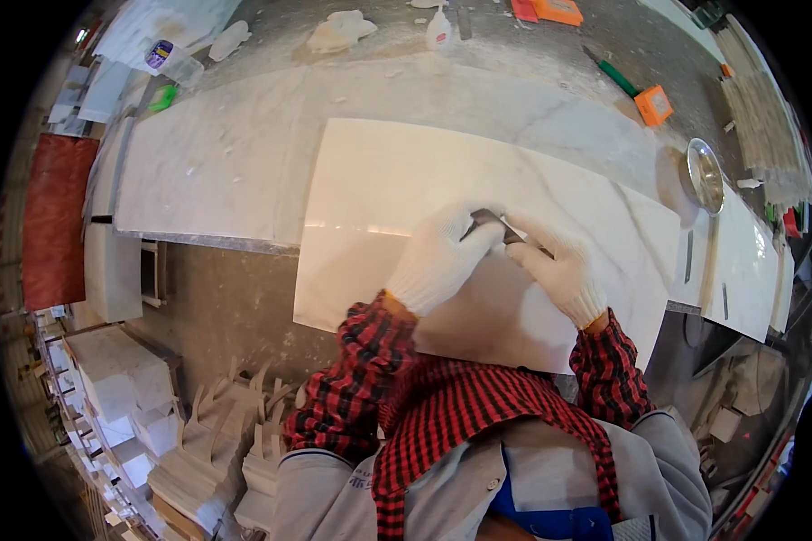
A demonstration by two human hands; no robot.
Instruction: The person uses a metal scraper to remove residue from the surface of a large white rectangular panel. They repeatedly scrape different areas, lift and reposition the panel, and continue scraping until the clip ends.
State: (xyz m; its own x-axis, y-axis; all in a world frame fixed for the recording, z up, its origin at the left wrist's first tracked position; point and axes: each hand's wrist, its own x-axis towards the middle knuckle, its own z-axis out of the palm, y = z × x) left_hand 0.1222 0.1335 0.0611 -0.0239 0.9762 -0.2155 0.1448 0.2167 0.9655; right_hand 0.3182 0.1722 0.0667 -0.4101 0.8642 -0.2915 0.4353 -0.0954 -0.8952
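Observation:
My left hand point(440, 257) and my right hand point(561, 260), both in white knit gloves, meet above a cream marble-look slab point(379, 162). Between them is a thin, dark, flat metal blade point(494, 217), which looks like a scraper. The left fingers are closed on its one end, and the right fingers pinch its other end. Gloved fingers hide part of the blade. The polished slab lies flat on the worktop, its near edge close to my red-and-black checked apron point(487, 392). Faint grey veins run across its right part.
A metal bowl point(705, 177) stands right of the slab. Beyond lie an orange box point(653, 105), a green-handled tool point(617, 78), a white squeeze bottle point(438, 31) and a clear bottle point(179, 65). Stacked pale slabs point(203, 451) stand at lower left.

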